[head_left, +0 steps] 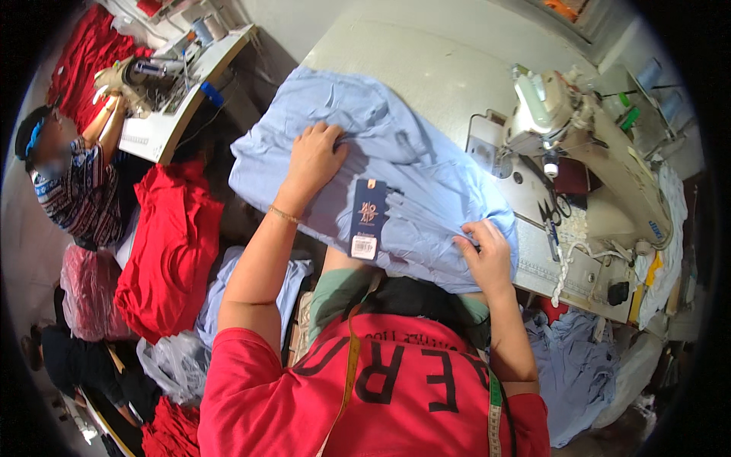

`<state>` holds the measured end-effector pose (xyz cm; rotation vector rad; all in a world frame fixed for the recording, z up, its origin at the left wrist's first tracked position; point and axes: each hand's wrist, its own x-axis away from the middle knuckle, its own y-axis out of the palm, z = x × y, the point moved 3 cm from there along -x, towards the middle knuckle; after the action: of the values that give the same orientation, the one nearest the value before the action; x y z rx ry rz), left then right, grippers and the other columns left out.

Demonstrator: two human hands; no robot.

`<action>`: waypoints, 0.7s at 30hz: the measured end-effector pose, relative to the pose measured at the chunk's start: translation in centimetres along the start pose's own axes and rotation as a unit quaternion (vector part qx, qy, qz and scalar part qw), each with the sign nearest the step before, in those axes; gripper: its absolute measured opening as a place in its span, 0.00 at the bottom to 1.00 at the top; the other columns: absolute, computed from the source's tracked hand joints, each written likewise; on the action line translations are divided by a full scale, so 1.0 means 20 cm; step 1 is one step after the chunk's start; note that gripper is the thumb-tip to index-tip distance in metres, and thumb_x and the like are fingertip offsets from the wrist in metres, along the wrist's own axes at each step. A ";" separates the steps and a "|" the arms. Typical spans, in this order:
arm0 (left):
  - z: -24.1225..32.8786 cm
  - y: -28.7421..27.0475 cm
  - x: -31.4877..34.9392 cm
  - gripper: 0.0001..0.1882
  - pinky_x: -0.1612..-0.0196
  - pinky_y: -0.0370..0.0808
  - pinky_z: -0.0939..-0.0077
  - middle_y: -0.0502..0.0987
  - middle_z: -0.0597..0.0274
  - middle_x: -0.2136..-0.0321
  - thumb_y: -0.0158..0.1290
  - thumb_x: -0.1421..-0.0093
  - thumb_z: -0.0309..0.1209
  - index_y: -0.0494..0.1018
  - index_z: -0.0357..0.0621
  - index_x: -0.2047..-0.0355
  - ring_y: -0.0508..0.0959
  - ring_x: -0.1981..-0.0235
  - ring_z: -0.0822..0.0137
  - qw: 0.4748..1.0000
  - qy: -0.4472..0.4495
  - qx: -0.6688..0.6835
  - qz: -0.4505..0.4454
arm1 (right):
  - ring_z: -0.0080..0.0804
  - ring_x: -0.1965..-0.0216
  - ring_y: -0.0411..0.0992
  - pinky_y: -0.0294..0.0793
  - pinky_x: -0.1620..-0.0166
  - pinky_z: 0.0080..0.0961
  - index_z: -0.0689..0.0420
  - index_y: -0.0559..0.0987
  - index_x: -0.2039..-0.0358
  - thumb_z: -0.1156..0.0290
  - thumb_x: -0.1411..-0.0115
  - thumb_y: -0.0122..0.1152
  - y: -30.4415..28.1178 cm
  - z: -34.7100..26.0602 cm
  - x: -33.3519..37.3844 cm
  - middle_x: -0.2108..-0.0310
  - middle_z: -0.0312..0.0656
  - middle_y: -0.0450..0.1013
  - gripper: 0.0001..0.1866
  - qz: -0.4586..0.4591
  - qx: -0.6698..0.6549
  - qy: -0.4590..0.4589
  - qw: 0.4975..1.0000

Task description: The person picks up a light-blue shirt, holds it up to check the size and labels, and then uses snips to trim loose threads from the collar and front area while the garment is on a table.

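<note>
Blue garment [430, 202], slanting lengthwise, upper left to lower right

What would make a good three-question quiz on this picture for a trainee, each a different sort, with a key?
1. True or false: on the light blue cloth, the navy tag lies between the left hand and the right hand.

2. Where are the black scissors?
A. On top of the light blue cloth
B. In the left hand
C. To the right of the light blue cloth

3. Which hand is nearer the sewing machine at the picture's right?

Key:
1. True
2. C
3. The right hand
</note>
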<state>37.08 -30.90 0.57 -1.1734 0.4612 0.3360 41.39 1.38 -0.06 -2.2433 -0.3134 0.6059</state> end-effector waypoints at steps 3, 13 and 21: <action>-0.10 -0.06 -0.02 0.12 0.62 0.71 0.61 0.73 0.49 0.69 0.52 0.48 0.20 0.75 0.40 0.62 0.74 0.66 0.48 0.999 -0.021 0.044 -0.001 | 0.42 0.71 0.71 0.68 0.70 0.33 0.59 0.75 0.69 0.65 0.45 0.63 -0.01 0.00 -0.01 0.74 0.44 0.70 0.11 0.023 -0.056 -0.001 0.998; -0.05 -0.62 0.01 0.07 0.65 0.73 0.64 0.73 0.51 0.71 0.50 0.44 0.20 0.71 0.36 0.64 0.75 0.71 0.49 0.983 0.032 -0.088 0.155 | 0.45 0.71 0.70 0.70 0.68 0.35 0.60 0.77 0.68 0.71 0.48 0.63 -0.10 -0.21 0.00 0.74 0.45 0.69 0.08 -0.033 -0.054 -0.069 0.996; -0.25 -0.55 -0.05 0.12 0.65 0.73 0.67 0.75 0.56 0.72 0.48 0.37 0.33 0.70 0.36 0.61 0.76 0.69 0.57 0.973 -0.155 0.125 0.118 | 0.48 0.65 0.70 0.69 0.62 0.38 0.60 0.75 0.69 0.66 0.43 0.56 0.08 -0.46 -0.23 0.70 0.49 0.69 0.09 -0.240 -0.135 -0.148 0.950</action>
<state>40.63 -39.59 8.32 -0.8041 0.3568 0.6384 42.27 -7.34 5.60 -2.2037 -1.1156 0.6589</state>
